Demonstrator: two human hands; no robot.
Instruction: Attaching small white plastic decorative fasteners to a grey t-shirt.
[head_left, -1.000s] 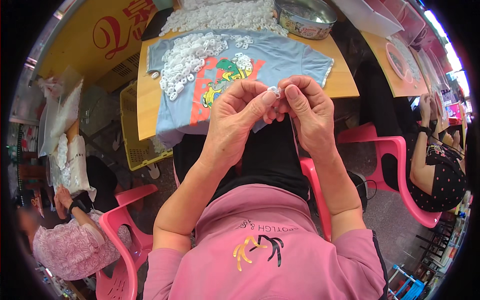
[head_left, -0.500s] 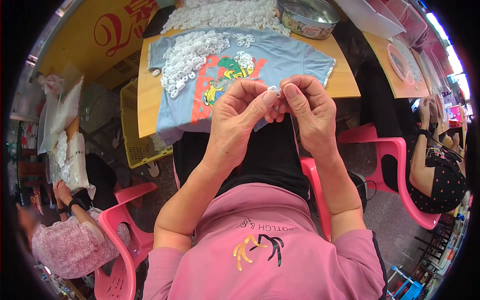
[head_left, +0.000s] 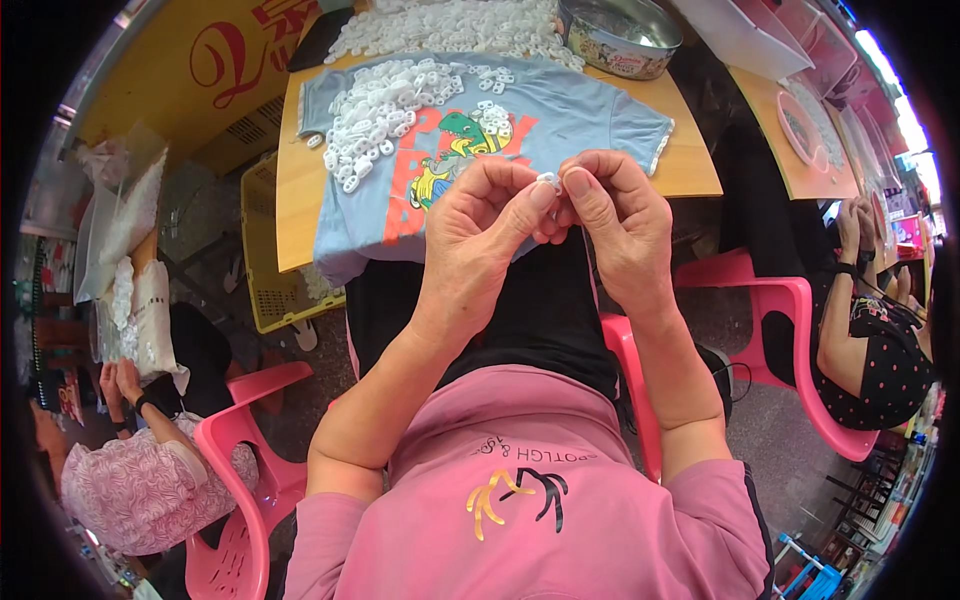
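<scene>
My left hand (head_left: 478,225) and my right hand (head_left: 625,225) meet in front of my lap, thumbs and fingertips pinched close together. Between the left thumb and fingers sits a small white plastic piece (head_left: 547,179), partly covered. The right fingertips press against its other side; whether they hold a second piece is hidden. Just beyond my hands a blue-grey T-shirt (head_left: 570,110) with a colourful dinosaur print lies over the table. A heap of small white oval pieces with holes (head_left: 370,115) rests on its left part, and a smaller cluster (head_left: 492,118) lies on the print.
A larger white heap (head_left: 450,32) and a round metal tin (head_left: 620,42) stand at the table's (head_left: 690,165) far side. A yellow crate (head_left: 275,285) is below on the left. Pink chairs (head_left: 255,440) and seated people flank me on both sides.
My hands keep almost the same pinch, with the white piece turned slightly between the fingertips. At the left, the other person's hands have shifted a little.
</scene>
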